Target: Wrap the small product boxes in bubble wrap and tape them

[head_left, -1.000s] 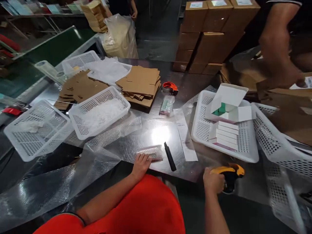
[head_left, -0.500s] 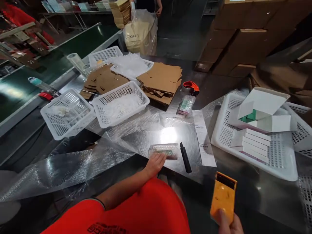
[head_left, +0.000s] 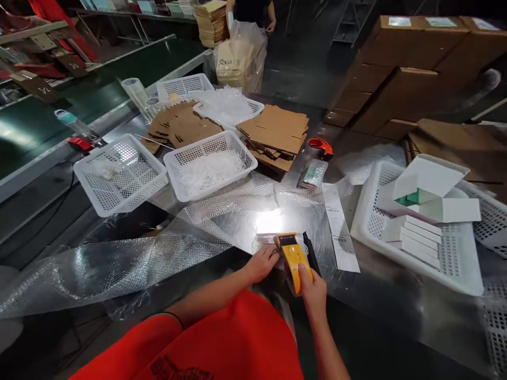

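My right hand point(head_left: 315, 290) grips a yellow tape dispenser point(head_left: 293, 261), its wide head resting over the right end of a bubble-wrapped package point(head_left: 264, 241). My left hand point(head_left: 262, 264) holds that package at its near edge, fingers pressed against it; the fingertips are partly hidden. Most of the package's right side is covered by the dispenser. Just right of the dispenser lies a black box cutter-like tool point(head_left: 311, 254). A second bubble-wrapped package point(head_left: 313, 174) sits farther back, near an orange tape dispenser point(head_left: 320, 148).
A printed label sheet point(head_left: 339, 232) lies to the right. Beyond it, a white basket point(head_left: 415, 269) holds small white boxes. Bubble wrap point(head_left: 130, 266) spreads leftward. White baskets point(head_left: 119, 174) and flat cardboard point(head_left: 277, 129) stand behind. A person point(head_left: 253, 10) is across the table.
My right hand has brought the yellow tape dispenser leftward and forward from the lower right onto the package. My left hand remains at the package. The view has shifted slightly.
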{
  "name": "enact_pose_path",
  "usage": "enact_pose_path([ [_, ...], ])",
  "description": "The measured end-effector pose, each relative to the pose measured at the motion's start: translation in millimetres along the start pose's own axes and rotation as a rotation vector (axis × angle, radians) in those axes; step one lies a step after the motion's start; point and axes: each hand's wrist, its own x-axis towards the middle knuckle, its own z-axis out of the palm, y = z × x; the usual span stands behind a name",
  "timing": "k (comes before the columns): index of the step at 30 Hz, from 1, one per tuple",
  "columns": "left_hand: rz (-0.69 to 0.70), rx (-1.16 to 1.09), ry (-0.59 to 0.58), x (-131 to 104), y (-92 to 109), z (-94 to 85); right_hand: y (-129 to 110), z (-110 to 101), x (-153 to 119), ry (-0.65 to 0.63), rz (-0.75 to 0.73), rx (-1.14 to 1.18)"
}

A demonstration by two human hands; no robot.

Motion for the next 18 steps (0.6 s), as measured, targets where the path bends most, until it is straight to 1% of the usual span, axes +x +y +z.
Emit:
enact_pose_path([
  [2, -0.09, 0.023, 0.039, 12.0, 1.6, -13.2, 1.7, -0.4, -1.6, 0.002, -0.008, -0.018],
  [4, -0.163, 0.071, 0.027, 27.2, 2.8, -25.9, 1.7, 1.6, -1.7, 0.005, -0.027, -0.026],
  [6, -0.196, 0.088, -0.07, 41.6, 2.2, -35.3, 1.5, 5.6, -1.0, 0.016, -0.038, -0.03],
  [8, -0.215, 0.082, -0.167, 52.1, -0.5, -40.1, 3.1, 10.0, -1.7, 0.024, -0.033, -0.025],
  [10, -0.219, 0.061, -0.212, 58.1, -4.6, -41.1, 8.7, 13.0, -7.1, 0.026, -0.015, -0.018],
  [13, -0.21, 0.051, -0.228, 61.9, -10.3, -39.8, 28.2, 12.2, -28.1, 0.016, 0.033, 0.012],
  [16, -0.203, 0.132, -0.298, 63.9, -12.5, -38.9, 57.6, 7.8, -57.4, -0.014, 0.112, 0.057],
  [18, -0.195, 0.188, -0.344, 64.6, -12.3, -38.9, 76.2, 7.9, -72.0, -0.028, 0.158, 0.075],
])
